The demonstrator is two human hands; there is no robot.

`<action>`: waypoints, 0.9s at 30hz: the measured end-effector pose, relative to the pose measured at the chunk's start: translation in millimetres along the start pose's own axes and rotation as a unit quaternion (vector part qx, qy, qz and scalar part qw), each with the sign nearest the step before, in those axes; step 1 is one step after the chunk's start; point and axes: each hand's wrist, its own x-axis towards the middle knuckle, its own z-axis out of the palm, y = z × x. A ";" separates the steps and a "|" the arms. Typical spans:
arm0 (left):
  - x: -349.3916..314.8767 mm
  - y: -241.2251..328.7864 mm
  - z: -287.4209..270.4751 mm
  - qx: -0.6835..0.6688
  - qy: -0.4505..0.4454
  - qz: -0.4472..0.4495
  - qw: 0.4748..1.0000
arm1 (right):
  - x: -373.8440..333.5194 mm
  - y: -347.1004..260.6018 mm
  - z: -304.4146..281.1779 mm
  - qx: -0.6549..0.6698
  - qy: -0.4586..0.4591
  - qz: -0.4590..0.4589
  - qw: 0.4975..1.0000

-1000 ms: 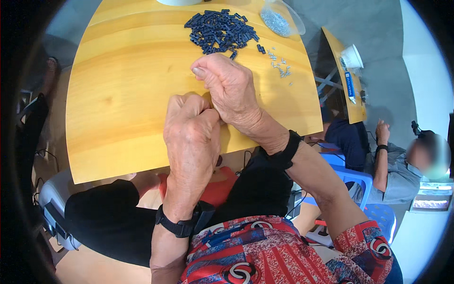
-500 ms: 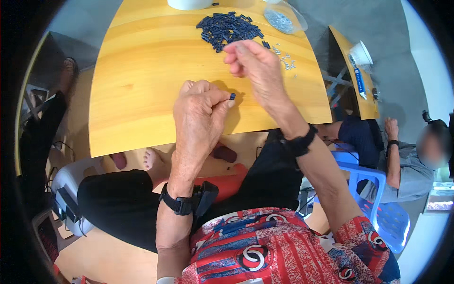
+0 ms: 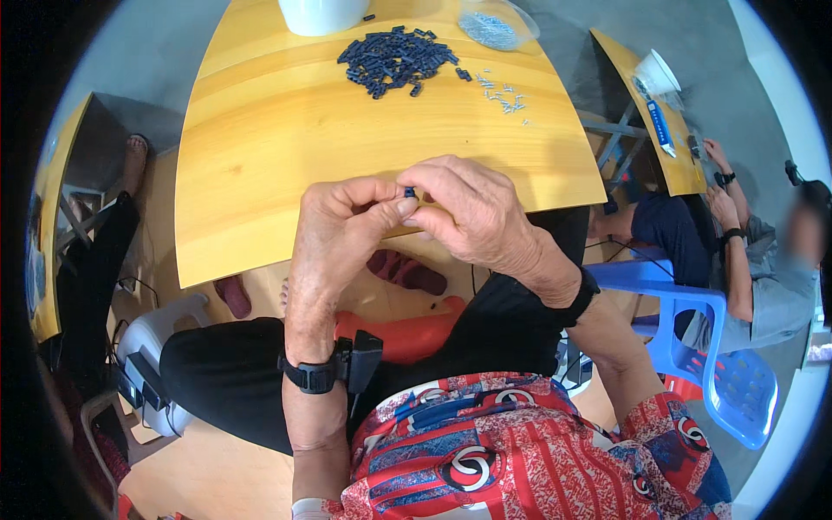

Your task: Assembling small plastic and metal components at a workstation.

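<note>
Right hand (image 3: 472,211) is rejoining the left hand (image 3: 341,217), apart half a second ago; both are now pinching one small navy plastic block (image 3: 410,192) above the desk's (image 3: 260,165) near edge, so work is going two-handed; can't tell what else they're hiding. Loose silver screws (image 3: 507,95) are lying beside a navy block pile (image 3: 394,61); white tub (image 3: 325,14) is standing behind; co-worker (image 3: 758,277) is sitting at right.

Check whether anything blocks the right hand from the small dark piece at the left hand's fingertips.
Nothing visible does: the right hand is right at the small dark piece, facing the left hand across it. The pile of dark pieces lies beyond both hands.
</note>
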 end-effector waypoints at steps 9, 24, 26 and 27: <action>-13.7 9.5 18.3 0.016 -0.082 -0.058 0.995 | -30.7 -7.2 -11.2 -0.059 0.068 -0.033 0.995; -16.0 3.3 43.9 -0.009 -0.081 -0.008 0.997 | -58.1 2.8 -94.6 -0.200 0.029 0.085 0.976; -13.9 4.6 32.4 0.061 -0.009 0.003 0.998 | -70.3 31.6 -121.7 -0.036 0.183 0.187 0.965; -10.9 3.2 26.9 0.061 -0.009 0.001 0.998 | -72.0 41.7 -134.6 -0.017 0.221 0.259 0.940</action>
